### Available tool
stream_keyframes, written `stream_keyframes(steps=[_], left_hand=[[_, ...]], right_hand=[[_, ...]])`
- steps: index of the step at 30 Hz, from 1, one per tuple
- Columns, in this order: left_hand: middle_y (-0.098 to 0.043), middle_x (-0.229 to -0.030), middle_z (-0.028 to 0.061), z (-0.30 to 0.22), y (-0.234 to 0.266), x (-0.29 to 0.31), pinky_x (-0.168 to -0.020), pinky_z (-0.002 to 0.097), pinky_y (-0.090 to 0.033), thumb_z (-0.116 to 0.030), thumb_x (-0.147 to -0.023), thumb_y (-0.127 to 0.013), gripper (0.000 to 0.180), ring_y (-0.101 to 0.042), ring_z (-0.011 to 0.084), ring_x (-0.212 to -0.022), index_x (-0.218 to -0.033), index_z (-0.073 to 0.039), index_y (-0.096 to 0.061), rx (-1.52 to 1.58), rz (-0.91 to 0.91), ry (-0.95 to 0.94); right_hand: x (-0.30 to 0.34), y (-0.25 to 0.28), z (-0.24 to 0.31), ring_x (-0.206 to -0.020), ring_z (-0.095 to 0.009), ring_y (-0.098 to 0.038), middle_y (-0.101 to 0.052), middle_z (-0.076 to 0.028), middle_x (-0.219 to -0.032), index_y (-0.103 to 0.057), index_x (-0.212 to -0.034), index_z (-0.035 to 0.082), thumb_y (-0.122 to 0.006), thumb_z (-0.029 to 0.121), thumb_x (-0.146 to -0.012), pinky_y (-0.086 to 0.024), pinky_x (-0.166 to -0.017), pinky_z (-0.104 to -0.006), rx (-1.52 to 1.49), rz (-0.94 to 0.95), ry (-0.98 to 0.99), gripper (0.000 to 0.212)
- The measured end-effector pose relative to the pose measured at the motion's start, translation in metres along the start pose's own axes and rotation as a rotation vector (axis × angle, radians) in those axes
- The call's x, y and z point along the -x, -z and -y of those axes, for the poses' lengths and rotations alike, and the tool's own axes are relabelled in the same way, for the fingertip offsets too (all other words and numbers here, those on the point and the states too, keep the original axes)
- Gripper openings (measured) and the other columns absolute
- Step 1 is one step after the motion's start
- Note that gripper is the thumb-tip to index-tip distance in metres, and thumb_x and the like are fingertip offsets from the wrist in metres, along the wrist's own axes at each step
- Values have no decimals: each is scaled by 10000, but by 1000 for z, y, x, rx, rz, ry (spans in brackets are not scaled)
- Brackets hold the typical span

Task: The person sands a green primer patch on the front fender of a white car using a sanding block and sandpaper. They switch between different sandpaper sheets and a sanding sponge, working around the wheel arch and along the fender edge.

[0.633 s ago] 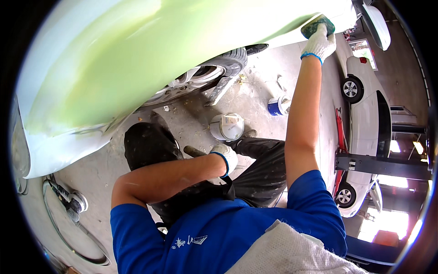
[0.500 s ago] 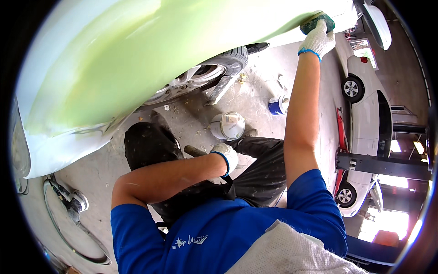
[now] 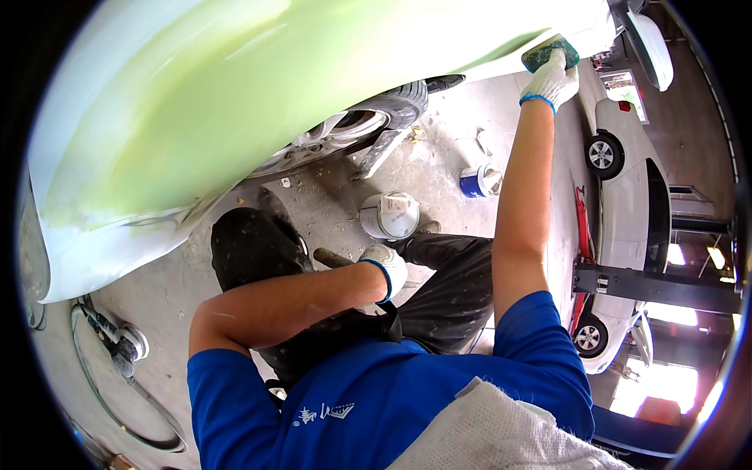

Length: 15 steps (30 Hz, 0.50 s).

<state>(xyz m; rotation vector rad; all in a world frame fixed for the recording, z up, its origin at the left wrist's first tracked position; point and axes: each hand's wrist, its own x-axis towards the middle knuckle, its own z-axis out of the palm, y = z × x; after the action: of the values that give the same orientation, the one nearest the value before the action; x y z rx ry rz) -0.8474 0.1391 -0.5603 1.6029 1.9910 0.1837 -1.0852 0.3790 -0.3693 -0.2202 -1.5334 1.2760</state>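
Observation:
A white knit glove with a blue cuff covers my right hand [image 3: 552, 80], at the end of my outstretched arm. Its fingers press a dusty green flat pad [image 3: 550, 52] against the lower edge of the car body panel [image 3: 204, 102], which is white with a broad yellow-green area. My left hand [image 3: 384, 268], gloved the same way, lies low over my dark trousers, away from the car. Its fingers are turned from view, so I cannot see whether they hold anything. Beside it shows a dusty brown rounded end [image 3: 333, 258] that I cannot make out.
Under the panel sits a car wheel [image 3: 392, 108]. On the floor stand a white can [image 3: 389, 216] and a blue-and-white can [image 3: 479, 181]. A sander with a hose [image 3: 129, 345] lies at left. Another white car [image 3: 627, 211] and a dark lift arm [image 3: 658, 283] are at right.
My right hand has shifted slightly right and down along the panel edge with the green pad, showing more of its face. My left hand has hardly moved.

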Motion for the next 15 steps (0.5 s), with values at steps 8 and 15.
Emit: stream_keyframes(steps=[8, 15], left_hand=[[-769, -986, 147, 2, -3, 2, -706, 507, -579, -178, -826, -655, 248, -748, 319, -918, -1002, -71, -792, 15, 4, 7], [-768, -1011, 144, 1, 1, 8, -727, 508, -581, -173, -826, -659, 262, -745, 322, -939, -1029, -69, -788, 4, 26, 3]], right_hand=[[11, -23, 6, -604, -142, -570, -605, -55, -742, -651, -898, 7, -525, 47, -920, -519, -544, -308, -77, 44, 33, 134], [32, -31, 20, -643, -136, -588, -623, -51, -794, -651, -970, 17, -563, 45, -926, -529, -569, -303, -120, 88, 88, 102]])
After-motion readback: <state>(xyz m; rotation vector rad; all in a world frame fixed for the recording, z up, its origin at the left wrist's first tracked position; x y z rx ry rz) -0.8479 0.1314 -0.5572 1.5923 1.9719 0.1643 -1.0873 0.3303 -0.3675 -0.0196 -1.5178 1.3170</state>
